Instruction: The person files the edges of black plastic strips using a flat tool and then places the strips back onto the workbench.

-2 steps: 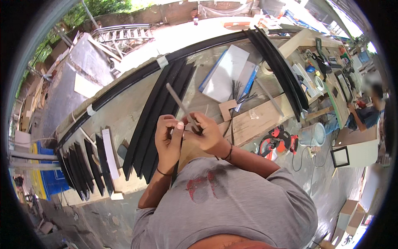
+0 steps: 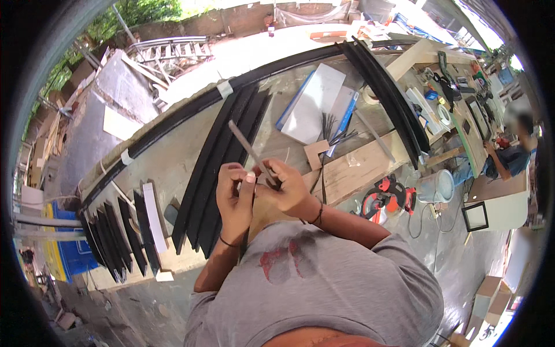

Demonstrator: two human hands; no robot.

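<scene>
A slim grey-brown stick [image 2: 247, 143], straight, narrow and matt, is held aslant above the desk [image 2: 167, 153], its free end showing against the black bars [image 2: 203, 168] and its lower end just right of them. The fingers of the right hand [image 2: 290, 188] are curled round that lower end; those of the left hand [image 2: 234, 196] look pinched on a thin dark strip [image 2: 247, 232], hanging near the bars' lower ends. The step in hand seems to be close two-handed fitting or adjusting of stick and strip; the next move would call for a firm right hold and small, careful left-finger movements. Right of the black bars lie an L-shaped piece [image 2: 314, 155] and a white panel [image 2: 318, 107]; left of them, shorter black pieces [image 2: 132, 231].
</scene>
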